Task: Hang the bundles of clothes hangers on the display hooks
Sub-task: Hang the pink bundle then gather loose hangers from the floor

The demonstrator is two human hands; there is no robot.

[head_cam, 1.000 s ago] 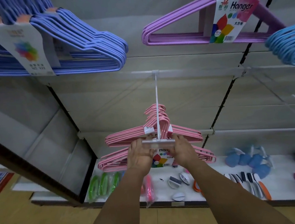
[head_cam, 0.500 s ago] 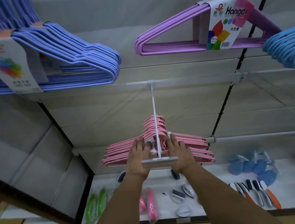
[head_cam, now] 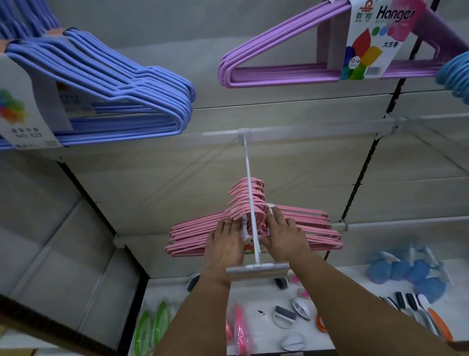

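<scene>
Pink hanger bundle [head_cam: 310, 225] hung on a white display hook [head_cam: 251, 204], pressed from either side of the hook by left hand [head_cam: 224, 244] and right hand [head_cam: 284, 237], fingers straight and flat, purple hanger bundle [head_cam: 288, 58] and blue hanger bundles [head_cam: 114, 89] hung above

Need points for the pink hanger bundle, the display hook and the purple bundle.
pink hanger bundle [head_cam: 309, 222]: head view, right shoulder bars.
display hook [head_cam: 248, 176]: head view, mid white rod.
purple hanger bundle [head_cam: 273, 38]: head view, left sloping arm.

Smooth pink plastic hangers [head_cam: 301, 223]
</scene>
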